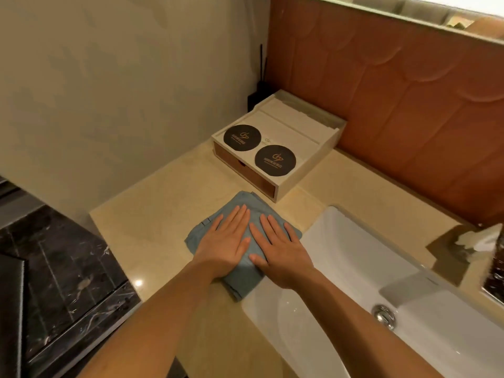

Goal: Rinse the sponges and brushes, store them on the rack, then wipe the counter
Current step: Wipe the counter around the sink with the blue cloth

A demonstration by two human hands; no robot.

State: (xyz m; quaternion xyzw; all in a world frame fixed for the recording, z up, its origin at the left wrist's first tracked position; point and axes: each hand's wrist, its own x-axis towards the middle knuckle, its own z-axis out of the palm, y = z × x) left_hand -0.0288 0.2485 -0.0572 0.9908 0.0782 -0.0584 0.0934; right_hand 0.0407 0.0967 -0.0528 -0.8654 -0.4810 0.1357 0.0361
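A folded blue-grey cloth (240, 203) lies on the beige stone counter (163, 208), just left of the sink. My left hand (226, 241) presses flat on the cloth with straight fingers. My right hand (278, 246) lies flat beside it, also on the cloth, fingers straight and pointing away from me. The near corner of the cloth reaches the sink's rim. No sponges or brushes are in sight.
A white box (305, 148) with two black round coasters (242, 137) stands behind the cloth against the brown wall panel. The white sink (354, 255) with its drain (384, 316) lies to the right. A tissue box (463, 249) sits at the far right. Dark marble floor (60, 268) is at left.
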